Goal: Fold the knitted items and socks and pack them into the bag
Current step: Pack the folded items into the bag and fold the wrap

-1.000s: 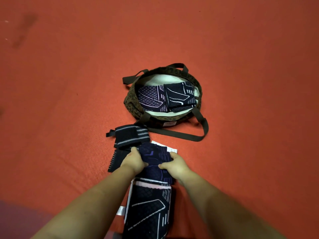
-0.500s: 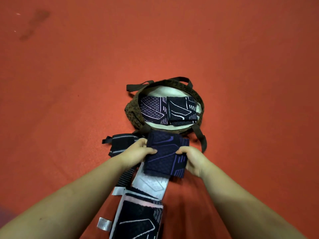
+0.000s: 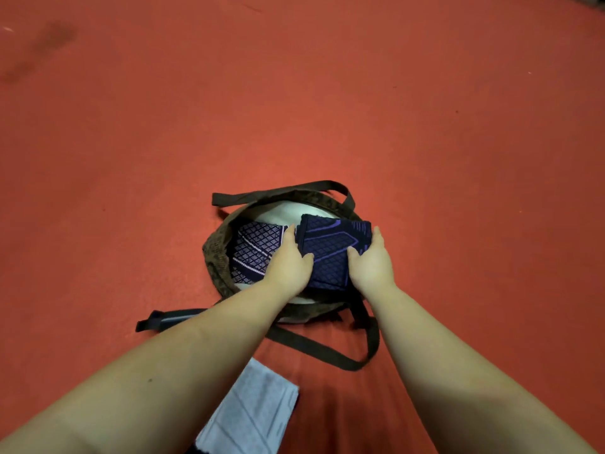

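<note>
A round brown bag [image 3: 214,257] with a pale lining lies open on the red floor. Both hands hold a folded dark navy knitted item [image 3: 330,253] with purple lines over the bag's right half. My left hand [image 3: 289,262] grips its left edge, thumb on top. My right hand [image 3: 371,262] grips its right edge. A folded purple-patterned knit [image 3: 255,247] lies in the bag's left half. Whatever lies under the held item is hidden.
The bag's dark straps [image 3: 314,350] loop across the floor in front of it and behind it. A black strap with a grey stripe [image 3: 170,321] pokes out under my left forearm. A pale grey knitted piece [image 3: 252,414] lies near the bottom edge.
Both hands lifted the folded navy item off the pile near me and carried it forward over the bag. The camera view moved forward with them.
</note>
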`<state>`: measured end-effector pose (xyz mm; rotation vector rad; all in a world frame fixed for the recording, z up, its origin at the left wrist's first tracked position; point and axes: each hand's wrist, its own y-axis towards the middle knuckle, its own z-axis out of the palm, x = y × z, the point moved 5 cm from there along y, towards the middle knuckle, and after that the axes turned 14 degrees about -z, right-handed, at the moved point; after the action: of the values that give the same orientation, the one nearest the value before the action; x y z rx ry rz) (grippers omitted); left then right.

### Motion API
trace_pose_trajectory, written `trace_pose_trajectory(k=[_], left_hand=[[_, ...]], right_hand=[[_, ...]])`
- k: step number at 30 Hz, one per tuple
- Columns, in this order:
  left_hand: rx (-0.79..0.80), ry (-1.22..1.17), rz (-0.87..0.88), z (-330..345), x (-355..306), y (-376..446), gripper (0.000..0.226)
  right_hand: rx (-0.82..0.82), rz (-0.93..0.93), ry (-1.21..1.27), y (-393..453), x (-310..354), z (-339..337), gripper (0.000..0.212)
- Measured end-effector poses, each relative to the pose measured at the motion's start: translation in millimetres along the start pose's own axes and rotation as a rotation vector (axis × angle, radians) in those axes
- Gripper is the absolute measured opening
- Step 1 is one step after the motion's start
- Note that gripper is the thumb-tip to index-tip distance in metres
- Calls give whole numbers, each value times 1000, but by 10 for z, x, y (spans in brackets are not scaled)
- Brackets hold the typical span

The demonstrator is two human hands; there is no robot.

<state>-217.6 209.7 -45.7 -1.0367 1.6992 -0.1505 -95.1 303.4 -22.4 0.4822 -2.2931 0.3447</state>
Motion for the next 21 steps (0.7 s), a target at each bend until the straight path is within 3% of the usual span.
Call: trace_pose_trajectory(k=[2, 5, 9, 12, 18, 21], left_hand=[[-72, 289, 63, 114, 18, 89, 80], [-174, 836, 194, 265, 140, 167, 74], [-318, 1228, 406, 350, 272, 167, 69], [-302, 1311, 379, 365, 266, 195, 70], [-16, 1179, 107, 268, 178, 368, 69], [-10, 1240, 167, 178, 25, 296, 68]], right_hand=[[9, -96, -155, 62, -51, 82, 74], [194, -281, -596, 37, -205, 297, 70], [364, -317, -829, 11, -455, 433, 67], [413, -338, -901, 93, -473, 420, 67], [579, -243, -1040, 226, -354, 393, 67], [563, -275, -1095, 164, -121, 328, 65]])
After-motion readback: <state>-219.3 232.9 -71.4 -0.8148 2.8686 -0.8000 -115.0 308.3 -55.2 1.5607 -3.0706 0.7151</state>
